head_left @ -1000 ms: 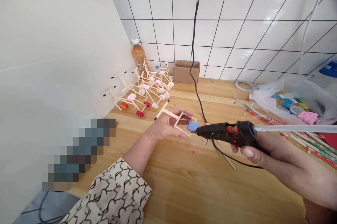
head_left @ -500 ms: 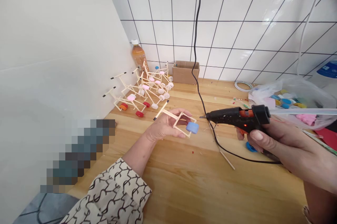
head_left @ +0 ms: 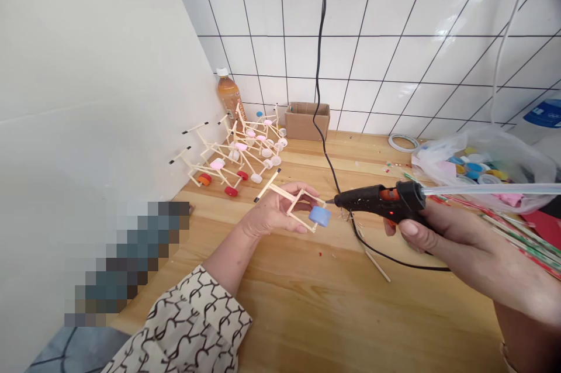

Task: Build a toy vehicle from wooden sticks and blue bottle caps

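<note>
In the head view, we are seeing the left hand (head_left: pixel 278 214) half-curled, thumb and fingers pinching a forked stick frame (head_left: pixel 283 192), while the right hand (head_left: pixel 453 238) is gripping a glue gun (head_left: pixel 370 200). The nozzle (head_left: pixel 332 201) is meeting, or nearly meeting, the fork beside the left fingers; we are judging that a slip could burn them, or straying glue jam the blue wheel (head_left: pixel 319 216). We are noting slender pale wood, short cylindrical plastic and, between the hands, a flexible black cord (head_left: pixel 323 4).

No text you can read, marks on the bottle (head_left: pixel 228 94) by your wall too small, blurred to your eye.
</note>
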{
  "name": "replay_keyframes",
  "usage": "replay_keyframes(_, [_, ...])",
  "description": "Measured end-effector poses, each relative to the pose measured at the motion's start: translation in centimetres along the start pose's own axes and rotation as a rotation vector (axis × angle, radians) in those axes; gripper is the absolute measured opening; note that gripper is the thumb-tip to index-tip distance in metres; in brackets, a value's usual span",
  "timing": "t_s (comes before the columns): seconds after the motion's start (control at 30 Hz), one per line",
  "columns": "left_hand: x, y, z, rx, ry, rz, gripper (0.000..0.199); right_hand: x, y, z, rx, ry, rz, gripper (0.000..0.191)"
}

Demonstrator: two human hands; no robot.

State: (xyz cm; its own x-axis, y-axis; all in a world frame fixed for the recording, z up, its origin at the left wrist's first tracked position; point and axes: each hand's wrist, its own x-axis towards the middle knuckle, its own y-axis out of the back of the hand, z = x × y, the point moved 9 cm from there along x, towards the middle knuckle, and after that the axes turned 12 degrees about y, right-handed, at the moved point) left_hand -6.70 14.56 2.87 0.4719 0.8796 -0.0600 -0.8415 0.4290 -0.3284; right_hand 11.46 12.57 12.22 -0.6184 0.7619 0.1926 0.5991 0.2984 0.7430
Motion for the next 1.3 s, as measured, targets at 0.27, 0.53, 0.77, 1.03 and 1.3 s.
replay_keyframes(0.27, [0.1,-0.1,0.0,-0.007,-0.005,-0.021,0.058,-0.1,-0.1,0.2,0.012,0.062,0.009,0.031])
replay_keyframes(0.53, [0.2,0.1,-0.5,0.027,-0.003,-0.028,0.060,0.0,-0.2,0.2,0.004,0.093,0.024,0.028])
replay_keyframes(0.77, [0.3,0.0,-0.5,0.016,0.006,-0.044,0.060,-0.5,-0.6,0.9,-0.021,0.040,0.005,0.038])
replay_keyframes(1.03, [0.3,-0.2,-0.5,0.014,0.006,-0.062,0.059,-0.5,-0.1,-0.1,-0.060,0.085,0.019,0.034])
replay_keyframes(1.3, [0.2,-0.5,-0.3,0.037,0.002,-0.075,0.058,-1.1,0.6,-0.2,-0.190,0.104,0.069,0.038])
